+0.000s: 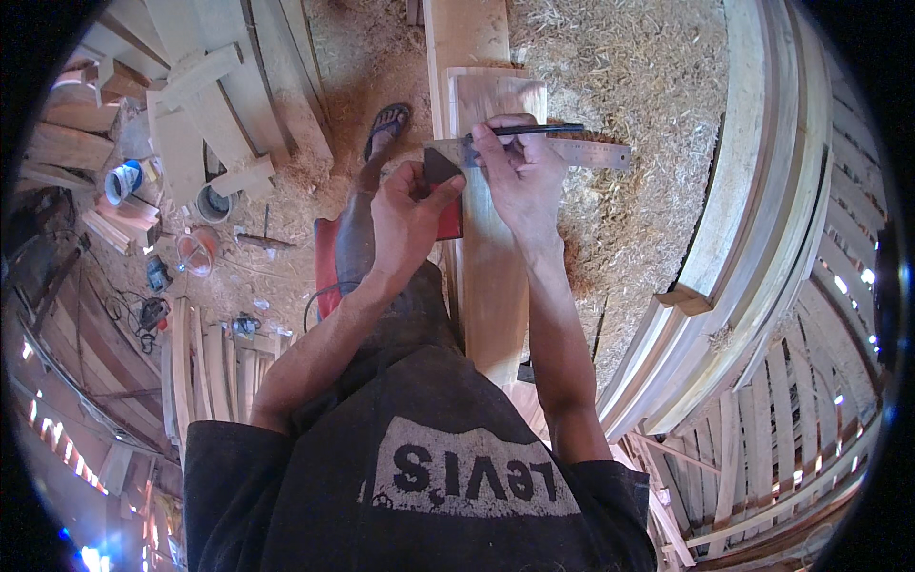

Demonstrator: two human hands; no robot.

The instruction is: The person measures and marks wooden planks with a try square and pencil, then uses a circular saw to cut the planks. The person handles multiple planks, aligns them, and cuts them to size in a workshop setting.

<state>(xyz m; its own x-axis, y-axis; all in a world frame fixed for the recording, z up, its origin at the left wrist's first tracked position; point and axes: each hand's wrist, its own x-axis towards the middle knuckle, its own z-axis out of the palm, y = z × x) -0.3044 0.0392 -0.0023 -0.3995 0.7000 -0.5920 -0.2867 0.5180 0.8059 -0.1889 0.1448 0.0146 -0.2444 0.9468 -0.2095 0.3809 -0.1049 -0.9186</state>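
Note:
A try square with a dark stock (439, 166) and a metal ruled blade (596, 154) lies across a pale wooden board (498, 296). My left hand (408, 205) pinches the stock beside the board's left edge. The blade runs under my right hand (524, 181) and sticks out past the board's right edge. Between the fingers of my right hand is a slim dark pencil (560, 128), held nearly level above the blade. Its tip is hidden by my fingers, so I cannot tell whether it touches wood.
Another long plank (467, 33) lies beyond the board. Stacked curved timbers (753, 162) stand at the right, loose boards (224, 105) at the left. A red seat (327, 257) shows by my leg. Buckets (124, 181) and power tools (152, 313) sit on shaving-strewn ground (629, 86).

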